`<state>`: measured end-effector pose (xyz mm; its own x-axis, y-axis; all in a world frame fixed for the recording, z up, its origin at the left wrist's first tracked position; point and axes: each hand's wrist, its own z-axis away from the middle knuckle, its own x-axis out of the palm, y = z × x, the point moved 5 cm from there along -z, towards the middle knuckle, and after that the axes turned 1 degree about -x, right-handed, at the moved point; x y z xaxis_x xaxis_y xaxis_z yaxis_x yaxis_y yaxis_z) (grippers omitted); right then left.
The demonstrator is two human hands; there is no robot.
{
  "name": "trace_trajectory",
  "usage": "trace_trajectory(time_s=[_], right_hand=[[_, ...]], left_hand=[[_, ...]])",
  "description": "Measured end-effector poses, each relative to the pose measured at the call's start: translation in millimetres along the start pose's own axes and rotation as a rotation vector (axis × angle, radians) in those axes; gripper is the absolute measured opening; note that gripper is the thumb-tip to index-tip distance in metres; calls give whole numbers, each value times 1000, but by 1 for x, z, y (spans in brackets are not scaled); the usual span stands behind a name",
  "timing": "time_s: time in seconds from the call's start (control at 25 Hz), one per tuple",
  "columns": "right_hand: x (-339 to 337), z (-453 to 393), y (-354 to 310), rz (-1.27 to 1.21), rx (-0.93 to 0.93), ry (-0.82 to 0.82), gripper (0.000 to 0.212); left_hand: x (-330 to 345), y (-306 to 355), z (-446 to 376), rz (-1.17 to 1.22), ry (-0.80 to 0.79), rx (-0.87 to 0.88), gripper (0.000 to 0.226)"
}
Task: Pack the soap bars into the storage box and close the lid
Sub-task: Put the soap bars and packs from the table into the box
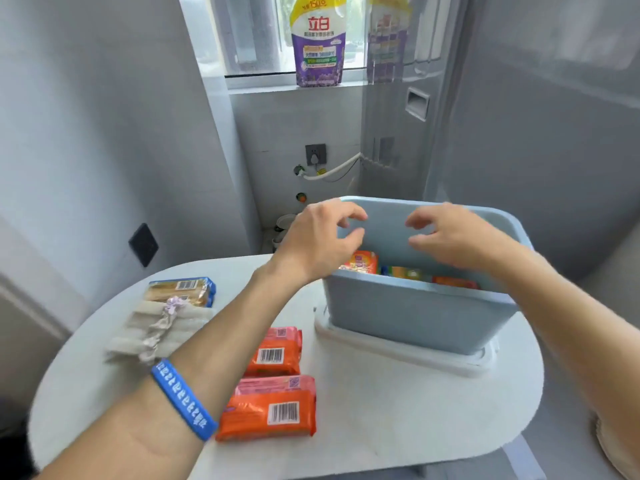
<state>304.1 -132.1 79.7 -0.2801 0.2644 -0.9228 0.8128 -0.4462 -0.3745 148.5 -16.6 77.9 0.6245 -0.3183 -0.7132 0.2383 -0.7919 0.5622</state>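
Bright daylight from window (277, 32), soft shadows, motion blur, edges warped.

"立白" on detergent pouch (318, 39)

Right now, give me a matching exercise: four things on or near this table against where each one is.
Things:
1. Box
2. Orange soap packs
3. Detergent pouch
4. Wristband

Places:
A. On the windowsill
B. On the white lid
C. On the left forearm
D. On the table, left of the box

Pairs: 1-B, 2-D, 3-A, 4-C
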Motion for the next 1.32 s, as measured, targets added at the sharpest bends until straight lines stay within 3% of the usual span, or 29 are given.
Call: trace_trajectory(time_s=[0.08, 0.12, 0.16, 0.28, 0.36, 0.48, 0.6, 0.72, 0.8, 0.88, 0.96, 1.0, 1.12, 1.24, 1.32], right_hand=[[-3, 32, -44, -160, -163, 324, 22], [9, 56, -71, -186, -268, 405, 17], [26, 80, -96, -171, -369, 423, 13], [85, 118, -140, -15, -579, 335, 10], [120, 121, -147, 48, -651, 169, 21], [175, 130, -143, 229, -604, -192, 54], [197, 131, -138, 252, -548, -289, 72], [172, 121, -119, -128, -333, -353, 71], [147, 120, -101, -529, -177, -401, 60], [122, 122, -92, -1008, -121, -397, 50], [99, 120, -95, -1423, -136, -423, 55], [89, 120, -99, -1574, -152, -438, 58], [70, 113, -106, -1760, -65, -402, 54], [56, 104, -90, -1799, 190, -266, 40], [26, 95, -74, -1751, 234, -106, 31]], left_hand=[[-29, -30, 38, 62, 193, -34, 14], [-39, -51, 60, 6, 178, -89, 13], [-40, -71, 77, -81, 40, -169, 14], [-22, -114, 118, -273, -590, -354, 44], [-16, -121, 132, -278, -720, -372, 57], [-6, -129, 144, -376, -679, -327, 70], [-4, -132, 137, -376, -607, -329, 66], [-18, -131, 123, -126, -475, -463, 55], [-44, -129, 117, 240, -279, -577, 34], [-65, -121, 117, 729, -125, -696, 32], [-75, -102, 114, 1246, -42, -747, 48], [-74, -90, 111, 1392, -22, -746, 56], [-51, -51, 104, 1395, -19, -738, 65], [-33, -17, 89, 1419, -5, -710, 51], [-34, -2, 69, 1438, 7, -645, 36]])
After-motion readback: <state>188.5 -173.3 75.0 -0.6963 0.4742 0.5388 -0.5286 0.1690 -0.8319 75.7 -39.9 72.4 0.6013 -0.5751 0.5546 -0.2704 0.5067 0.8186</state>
